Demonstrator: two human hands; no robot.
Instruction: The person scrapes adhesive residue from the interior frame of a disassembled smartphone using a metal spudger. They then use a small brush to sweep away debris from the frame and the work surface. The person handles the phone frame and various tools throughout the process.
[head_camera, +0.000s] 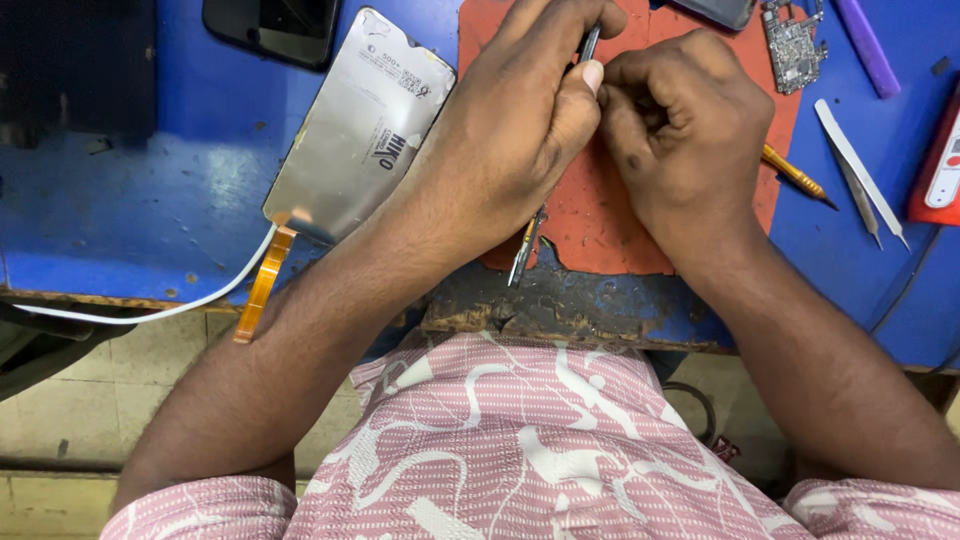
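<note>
Nowhere a container; tweezers (527, 243) in left hand (520, 120)

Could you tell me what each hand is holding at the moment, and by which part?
The left hand grips a thin metal tool around its middle. The right hand is closed, but whatever it holds is hidden.

One view only, from the person's head, looking almost straight down and close over the red work mat (600, 215) at the near edge of the blue bench (130, 200). The mat sits top centre of the frame; the wearer's patterned shirt (540, 450) fills the bottom, below the mat, with floor tiles (90, 400) at lower left.
</note>
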